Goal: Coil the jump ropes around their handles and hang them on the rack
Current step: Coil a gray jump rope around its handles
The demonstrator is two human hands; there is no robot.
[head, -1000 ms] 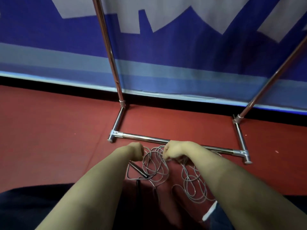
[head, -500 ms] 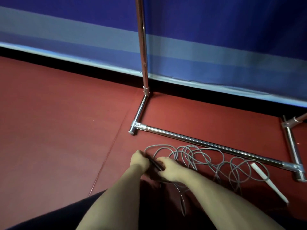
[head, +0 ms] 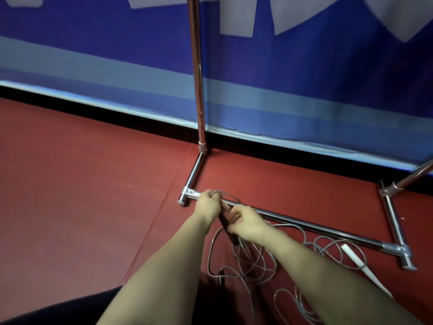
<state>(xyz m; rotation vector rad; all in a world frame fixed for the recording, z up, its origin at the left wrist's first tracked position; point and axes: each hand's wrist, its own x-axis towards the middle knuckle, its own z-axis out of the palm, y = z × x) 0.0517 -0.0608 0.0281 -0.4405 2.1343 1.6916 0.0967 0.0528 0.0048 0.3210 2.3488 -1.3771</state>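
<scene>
A blue banner [head: 93,55] with pale shapes and a lighter stripe fills the far side. Below it a red floor [head: 70,207] runs toward the near edge.

On the floor stands the chrome rack [head: 198,90]. Its left upright rises out of view at the top. Its base bar [head: 316,228] lies across the floor from the left foot to the right foot, where a second upright slants away at the far right.

A dark garment [head: 58,310] shows at the near left corner. Two bare forearms reach from the near edge toward the left end of the base bar.

The grey jump rope [head: 248,261] lies in loose tangled loops on the floor, just near of the base bar and mostly under and to the right of the right forearm. One loop rises from it to the hands.

The right grip [head: 246,222] is curled round a black handle [head: 230,233], holding it tilted above the floor and just near of the bar. The left grip [head: 208,205], touching the right one, pinches a loop of the rope at the far end of that handle, over the bar's left end.

A white handle [head: 351,254] lies on the floor at the right among the loops, close to the rack's right foot. A small dark piece [head: 221,277], too dim to identify, sits among the near loops.
</scene>
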